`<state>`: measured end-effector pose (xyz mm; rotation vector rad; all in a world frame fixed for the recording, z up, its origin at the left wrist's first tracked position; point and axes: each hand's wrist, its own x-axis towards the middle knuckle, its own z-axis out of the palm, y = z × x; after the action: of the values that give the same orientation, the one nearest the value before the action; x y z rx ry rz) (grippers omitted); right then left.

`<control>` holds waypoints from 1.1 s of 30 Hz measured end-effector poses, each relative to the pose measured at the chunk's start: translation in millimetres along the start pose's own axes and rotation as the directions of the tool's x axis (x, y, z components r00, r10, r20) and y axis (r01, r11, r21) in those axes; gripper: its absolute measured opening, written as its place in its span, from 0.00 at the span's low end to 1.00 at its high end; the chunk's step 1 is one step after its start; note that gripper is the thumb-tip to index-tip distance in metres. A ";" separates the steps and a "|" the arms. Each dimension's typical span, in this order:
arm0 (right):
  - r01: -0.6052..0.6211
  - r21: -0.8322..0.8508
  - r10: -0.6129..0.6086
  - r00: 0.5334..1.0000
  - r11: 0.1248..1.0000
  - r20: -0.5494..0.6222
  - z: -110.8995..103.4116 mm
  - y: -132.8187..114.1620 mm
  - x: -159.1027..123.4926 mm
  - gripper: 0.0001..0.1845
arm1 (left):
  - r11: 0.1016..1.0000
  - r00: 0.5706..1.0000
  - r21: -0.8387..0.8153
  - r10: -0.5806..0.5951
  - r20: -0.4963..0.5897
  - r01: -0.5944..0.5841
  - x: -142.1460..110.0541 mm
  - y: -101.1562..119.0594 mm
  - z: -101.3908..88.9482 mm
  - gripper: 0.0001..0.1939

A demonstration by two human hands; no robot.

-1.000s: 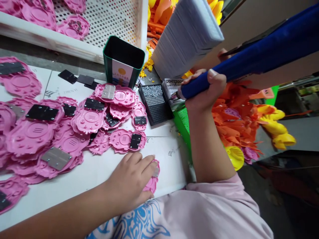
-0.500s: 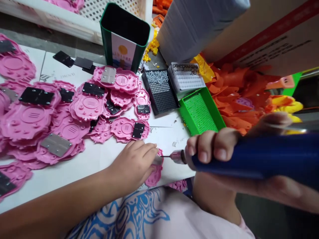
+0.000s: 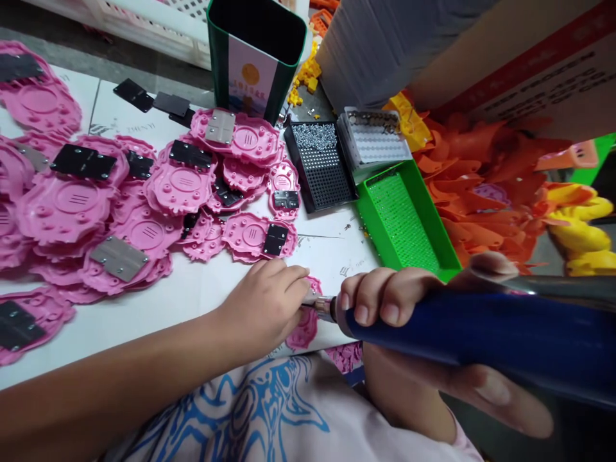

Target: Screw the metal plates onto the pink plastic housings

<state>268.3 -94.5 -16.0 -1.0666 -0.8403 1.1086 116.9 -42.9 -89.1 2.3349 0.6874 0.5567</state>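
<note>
White worktable [image 3: 330, 253], red-banded cardboard box [image 3: 520, 74], shadow [image 3: 577, 430] lower right

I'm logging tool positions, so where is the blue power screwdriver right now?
In the head view, the blue power screwdriver is at lower right, in the right hand, its nose at the pink plastic part held by the left hand.

The bright green rectangular plastic tray [image 3: 433, 221] has smooth, faintly glossy walls. Below it, the thick blue cylindrical screwdriver [image 3: 481, 327] looks smooth, its metal collar [image 3: 326, 308] shiny. Left of the tray, wavy-edged pink plastic plates [image 3: 52, 205] gleam softly. Below-left, the pale, blue-printed cloth shirt [image 3: 351, 420] is matt.
</note>
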 end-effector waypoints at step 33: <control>0.047 0.009 -0.047 0.997 0.999 0.059 -7.6 -6.2 0.0 0.26 | 0.999 0.998 0.009 0.033 -0.044 -0.033 -2.3 -3.2 -1.3 0.08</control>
<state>277.0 -96.9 -12.3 -1.0071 -0.9029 1.1075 113.4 -41.6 -90.8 2.3512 0.6733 0.6233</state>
